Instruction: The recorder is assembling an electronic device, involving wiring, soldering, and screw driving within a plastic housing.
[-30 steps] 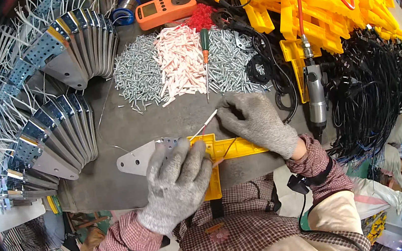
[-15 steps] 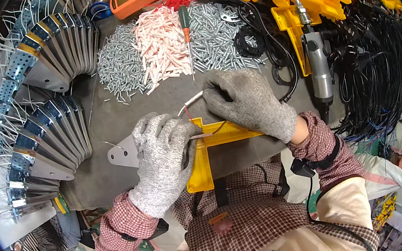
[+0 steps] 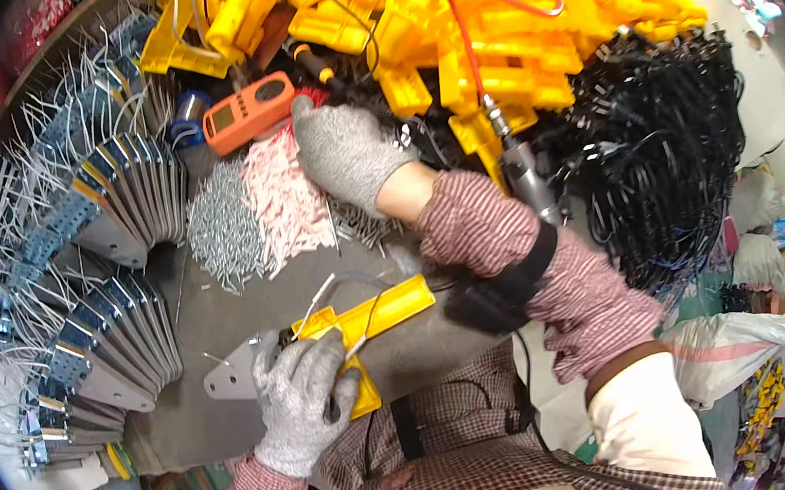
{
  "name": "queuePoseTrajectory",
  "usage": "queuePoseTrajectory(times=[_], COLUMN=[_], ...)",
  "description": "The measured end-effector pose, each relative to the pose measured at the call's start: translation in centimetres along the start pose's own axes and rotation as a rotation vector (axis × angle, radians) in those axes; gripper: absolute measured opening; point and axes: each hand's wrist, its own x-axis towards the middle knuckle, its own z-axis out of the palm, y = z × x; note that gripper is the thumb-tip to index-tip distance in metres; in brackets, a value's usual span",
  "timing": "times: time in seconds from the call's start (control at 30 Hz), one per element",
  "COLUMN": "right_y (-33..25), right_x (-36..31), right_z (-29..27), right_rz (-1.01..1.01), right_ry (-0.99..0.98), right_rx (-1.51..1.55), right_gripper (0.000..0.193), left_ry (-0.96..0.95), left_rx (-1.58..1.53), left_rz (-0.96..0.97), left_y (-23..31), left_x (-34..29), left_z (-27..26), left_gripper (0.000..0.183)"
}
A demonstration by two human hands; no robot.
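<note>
The left hand (image 3: 303, 393), in a grey knit glove, lies over the inner end of a yellow plastic casing (image 3: 391, 311), its fingers bent and close together and its thumb set apart from them. The fingertips are partly hidden, so I cannot tell whether they pinch the casing or just rest on it. The casing lies near the front of the dark worktable (image 3: 254, 313), one arm running out to the right, another down beside the thumb. A perforated metal plate (image 3: 229, 378) shows from under the same hand on its left, and a white-tipped wire (image 3: 318, 293) rises just beyond the fingers.

The right hand (image 3: 347, 151), gloved alike, reaches over the far side of the pale pink sleeves (image 3: 274, 201), near an orange meter (image 3: 249, 114). Its fingertips are blurred and partly covered; I cannot tell whether they grip anything. The meter carries a small screen and a round dial, with any markings too small to read.

Left of the sleeves lies a heap of silvery screws (image 3: 224, 228); a wire spool (image 3: 186, 121) stands beside the meter. Farther out, bent metal brackets (image 3: 128, 326) fan along the left, yellow casings (image 3: 526, 52) pile up at the back, and a grey power driver (image 3: 527, 179) lies beside bundled black cables (image 3: 667, 162) on the right.
</note>
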Motion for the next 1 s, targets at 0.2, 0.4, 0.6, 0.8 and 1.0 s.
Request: queuePoseTrajectory(times=[0.2, 0.4, 0.6, 0.8, 1.0], right_y=[2.4, -0.8, -2.8, -0.7, -0.9], right_x=[0.1, -9.8, -11.3, -16.4, -16.4], right_z=[0.2, -4.8, -5.0, -3.1, -2.1], right_rz=[0.088, -0.129, -0.394, -0.365, -0.317], right_ry=[0.161, 0.265, -0.08, 0.208, -0.036], right_rx=[0.332, 0.576, 0.389, 1.253, 0.821], right_gripper=[0.045, 0.027, 0.024, 0.02, 0.021], left_ry=[0.034, 0.011, -0.001, -0.052, -0.009], left_rx=[-0.05, -0.018, 0.017, 0.012, 0.005], left_rz=[0.002, -0.04, -0.027, -0.048, -0.043], left_y=[0.1, 0.1, -0.3, 0.0, -0.1], left_x=[-0.3, -1.4, -1.7, -1.1, -1.4], left_z=[1.1, 1.6, 1.5, 1.4, 1.6], left_gripper=[0.035, 0.037, 0.041, 0.041, 0.038])
